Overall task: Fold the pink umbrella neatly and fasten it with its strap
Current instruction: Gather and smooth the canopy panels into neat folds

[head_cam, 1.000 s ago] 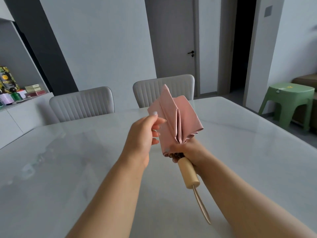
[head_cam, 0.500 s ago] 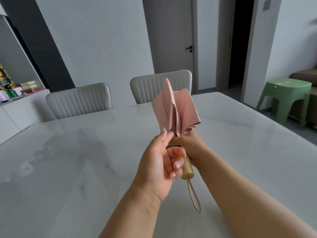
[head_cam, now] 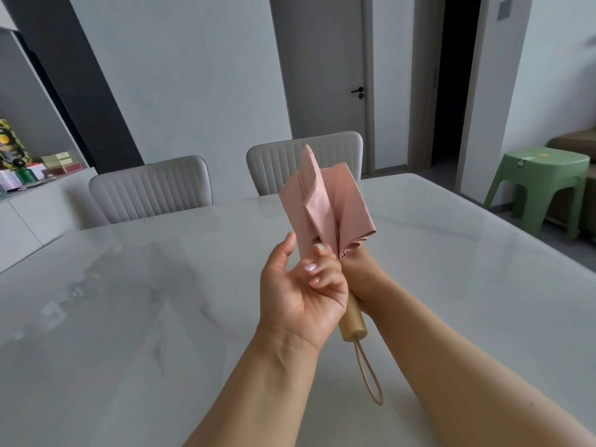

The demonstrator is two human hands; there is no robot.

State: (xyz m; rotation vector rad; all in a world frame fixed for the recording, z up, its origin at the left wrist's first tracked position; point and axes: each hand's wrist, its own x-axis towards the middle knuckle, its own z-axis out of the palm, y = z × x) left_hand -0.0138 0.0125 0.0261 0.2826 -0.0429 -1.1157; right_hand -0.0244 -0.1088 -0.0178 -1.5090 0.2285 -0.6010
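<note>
The pink umbrella point(head_cam: 325, 204) stands tip-up above the marble table point(head_cam: 129, 301), its long axis leaning slightly away and left, wooden handle point(head_cam: 353, 321) and cord loop point(head_cam: 371, 375) hanging near. The right hand point(head_cam: 358, 279) grips its neck just under the loose matte pleats. The left hand point(head_cam: 303, 285), nearer the left-hand flap, has thumb out and fingers half-curled, fingertips touching the fabric's base; whether it pinches is unclear

a home dining room; marble table point(head_cam: 129, 317); padded chairs point(head_cam: 151, 188); green stool point(head_cam: 545, 175)
</note>
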